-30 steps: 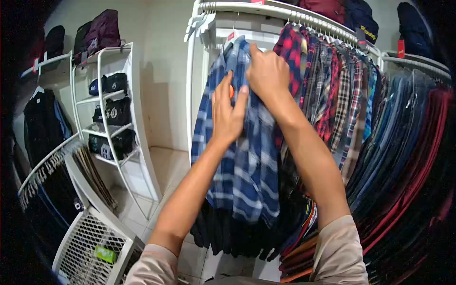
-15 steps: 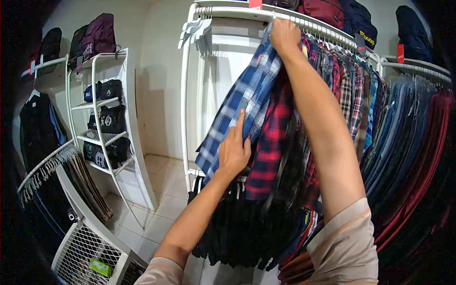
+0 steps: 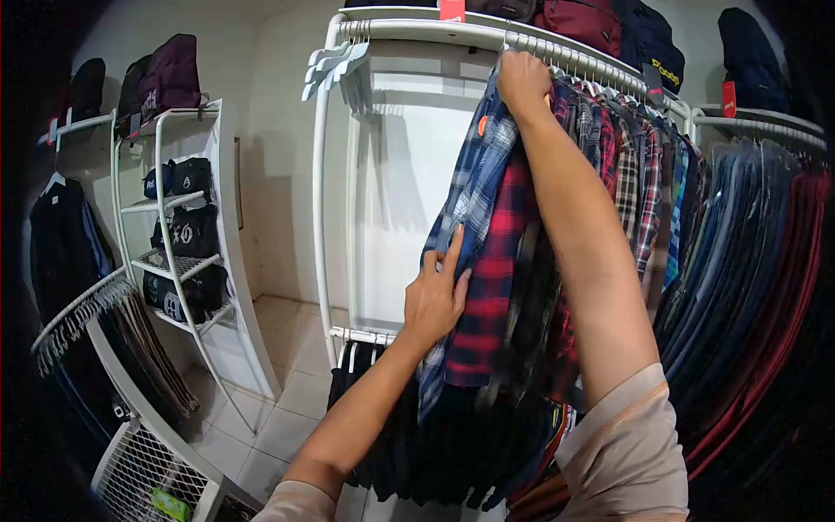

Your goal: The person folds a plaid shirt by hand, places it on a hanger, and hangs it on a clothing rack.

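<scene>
A blue and white plaid shirt (image 3: 474, 187) hangs at the left end of a row of shirts on a white rail. My right hand (image 3: 524, 84) is closed at the top of this shirt, just under the rail; the hanger there is mostly hidden. Against the shirt's lower front lies my left hand (image 3: 432, 300), fingers stretched out and thumb apart. Directly behind is a red and black plaid shirt (image 3: 491, 296), hanging down past my left hand.
Bare white hangers (image 3: 339, 65) hang at the rail's left end. Black garments (image 3: 435, 452) fill the lower rail. Jeans (image 3: 739, 235) hang at right, backpacks (image 3: 583, 26) sit above, and a shelf (image 3: 178, 204) with black bags stands left. A metal mesh chair (image 3: 148, 470) is at lower left.
The blue plaid shirt has swung right and folded narrower, uncovering more white wall panel. My left hand has shifted slightly with it. My right hand stays at the shirt's top.
</scene>
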`<action>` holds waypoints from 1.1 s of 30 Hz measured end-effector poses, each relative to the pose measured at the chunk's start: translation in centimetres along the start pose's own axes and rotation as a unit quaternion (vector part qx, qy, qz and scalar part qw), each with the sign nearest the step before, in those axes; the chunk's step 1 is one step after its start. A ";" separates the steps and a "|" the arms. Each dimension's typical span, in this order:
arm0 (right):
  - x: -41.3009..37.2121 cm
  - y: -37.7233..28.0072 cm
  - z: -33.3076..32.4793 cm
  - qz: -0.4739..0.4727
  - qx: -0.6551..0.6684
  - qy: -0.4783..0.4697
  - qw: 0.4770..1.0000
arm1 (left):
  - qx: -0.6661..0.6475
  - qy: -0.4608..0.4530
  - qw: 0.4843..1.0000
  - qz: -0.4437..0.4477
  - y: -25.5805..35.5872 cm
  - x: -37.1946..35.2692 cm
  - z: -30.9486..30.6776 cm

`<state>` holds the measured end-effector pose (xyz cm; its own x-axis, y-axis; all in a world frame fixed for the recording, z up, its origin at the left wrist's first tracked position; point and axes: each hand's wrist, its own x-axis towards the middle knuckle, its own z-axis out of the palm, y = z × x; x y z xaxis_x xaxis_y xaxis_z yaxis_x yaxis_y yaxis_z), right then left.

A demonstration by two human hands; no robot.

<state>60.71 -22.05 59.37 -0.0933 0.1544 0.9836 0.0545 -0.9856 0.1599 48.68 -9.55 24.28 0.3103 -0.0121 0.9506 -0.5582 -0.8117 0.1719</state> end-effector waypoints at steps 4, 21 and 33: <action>-0.3 -0.5 0.0 0.015 -0.017 -0.041 0.999 | 0.004 0.017 1.000 -0.024 0.8 2.8 0.2; -6.3 -0.9 -0.7 0.025 0.052 0.076 0.995 | 0.033 -0.014 0.999 0.015 0.9 12.7 1.5; -9.7 -0.5 -1.8 0.000 0.083 0.067 0.994 | 0.006 0.031 0.997 0.065 0.3 10.8 4.0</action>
<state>59.76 -23.20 49.59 -0.2237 0.1335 0.9655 0.2174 -0.9588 0.1829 54.92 -12.23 33.58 0.1881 -0.0820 0.9787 -0.5810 -0.8127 0.0436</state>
